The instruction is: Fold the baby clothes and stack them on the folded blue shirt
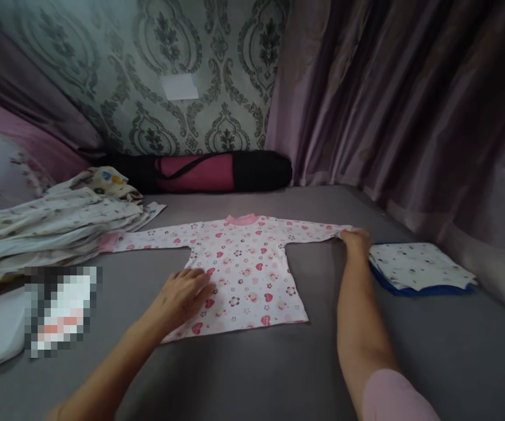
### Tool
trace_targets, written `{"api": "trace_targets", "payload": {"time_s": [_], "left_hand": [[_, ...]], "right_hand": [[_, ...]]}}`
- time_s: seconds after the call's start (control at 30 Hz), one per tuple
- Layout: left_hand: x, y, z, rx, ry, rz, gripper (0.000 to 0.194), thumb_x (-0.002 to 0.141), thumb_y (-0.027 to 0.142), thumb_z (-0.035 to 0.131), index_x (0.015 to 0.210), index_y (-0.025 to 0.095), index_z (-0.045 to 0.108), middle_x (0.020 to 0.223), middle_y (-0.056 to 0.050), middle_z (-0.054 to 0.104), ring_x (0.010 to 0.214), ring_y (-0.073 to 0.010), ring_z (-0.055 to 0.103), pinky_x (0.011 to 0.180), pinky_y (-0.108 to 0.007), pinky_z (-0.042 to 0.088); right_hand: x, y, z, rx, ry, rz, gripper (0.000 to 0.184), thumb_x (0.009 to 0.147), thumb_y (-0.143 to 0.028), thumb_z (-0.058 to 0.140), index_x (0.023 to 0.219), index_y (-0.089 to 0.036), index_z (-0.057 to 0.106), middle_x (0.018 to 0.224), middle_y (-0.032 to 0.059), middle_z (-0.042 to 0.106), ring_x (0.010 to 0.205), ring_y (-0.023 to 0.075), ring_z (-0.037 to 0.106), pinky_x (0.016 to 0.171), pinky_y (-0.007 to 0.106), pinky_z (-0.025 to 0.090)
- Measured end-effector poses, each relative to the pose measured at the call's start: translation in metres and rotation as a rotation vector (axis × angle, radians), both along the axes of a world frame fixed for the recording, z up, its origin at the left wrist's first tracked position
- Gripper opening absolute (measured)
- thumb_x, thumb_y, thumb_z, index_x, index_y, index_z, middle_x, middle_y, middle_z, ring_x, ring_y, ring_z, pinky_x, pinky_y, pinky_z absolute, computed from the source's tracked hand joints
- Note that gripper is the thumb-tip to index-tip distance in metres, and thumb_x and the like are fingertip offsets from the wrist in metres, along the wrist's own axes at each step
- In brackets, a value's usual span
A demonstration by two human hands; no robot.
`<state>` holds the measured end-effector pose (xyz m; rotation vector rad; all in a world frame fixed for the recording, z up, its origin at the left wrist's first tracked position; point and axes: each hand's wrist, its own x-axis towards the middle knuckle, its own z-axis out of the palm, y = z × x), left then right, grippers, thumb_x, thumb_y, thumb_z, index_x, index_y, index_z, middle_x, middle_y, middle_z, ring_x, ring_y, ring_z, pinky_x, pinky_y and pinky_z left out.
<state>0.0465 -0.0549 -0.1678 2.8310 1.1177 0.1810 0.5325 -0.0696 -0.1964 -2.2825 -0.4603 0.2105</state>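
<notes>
the right arm [360, 316] ends in a hand [358, 240] gripping a shirt [246, 275], bag [200, 173] beyond.

the room is dim, under a cool, muted light whose source cannot be told. the purple curtain [393, 88] sinks to near-black toward the upper right corner, its folds catching a faint sheen. the pale shirt [244, 263] reads bright against the grey sheet [244, 374], shadows soft. fine detail is smeared, coarse pixels hide a patch [64, 310] at left, and wide-angle stretch pulls at the edges.
</notes>
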Motion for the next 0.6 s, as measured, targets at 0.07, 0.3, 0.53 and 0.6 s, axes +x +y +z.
{"api": "trace_targets", "payload": {"time_s": [0.07,0.3,0.53,0.6], "left_hand": [[0.025,0.022,0.003,-0.024,-0.084,-0.091,0.037,0.097,0.04,0.032,0.11,0.021,0.061,0.116,-0.011,0.064,0.104,-0.0223,0.061,0.088,-0.037,0.047],[0.154,0.097,-0.025,-0.13,-0.346,-0.232,0.032,0.091,0.029,0.042,0.115,0.018,0.06,0.117,-0.011,0.064,0.11,-0.0222,0.059,0.097,-0.039,0.046],[0.232,0.128,-0.05,-0.09,-0.28,-0.194,0.042,0.089,0.027,0.043,0.126,0.009,0.052,0.134,-0.017,0.055,0.129,-0.024,0.046,0.109,-0.038,0.035],[0.235,0.127,-0.051,-0.101,-0.232,-0.19,0.047,0.092,0.033,0.039,0.131,0.008,0.049,0.141,-0.018,0.048,0.135,-0.025,0.039,0.113,-0.039,0.03]], "right_hand": [[0.004,0.003,-0.002,0.025,0.081,-0.108,0.028,0.052,-0.014,0.074,0.078,-0.019,0.064,0.084,0.012,0.064,0.107,0.0381,0.057,0.087,0.052,0.047],[0.006,0.023,0.009,0.429,0.276,-0.173,0.014,0.068,-0.019,0.062,0.078,-0.02,0.052,0.072,-0.0002,0.058,0.082,0.0189,0.064,0.069,0.028,0.054],[0.008,0.027,0.018,1.114,0.903,-0.017,0.01,0.072,-0.017,0.057,0.075,-0.021,0.048,0.072,-0.0027,0.059,0.071,0.0131,0.063,0.074,0.033,0.057],[0.008,0.026,0.016,1.191,0.953,-0.041,0.007,0.071,-0.017,0.054,0.075,-0.02,0.049,0.074,-0.0014,0.06,0.074,0.0133,0.064,0.076,0.033,0.056]]}}
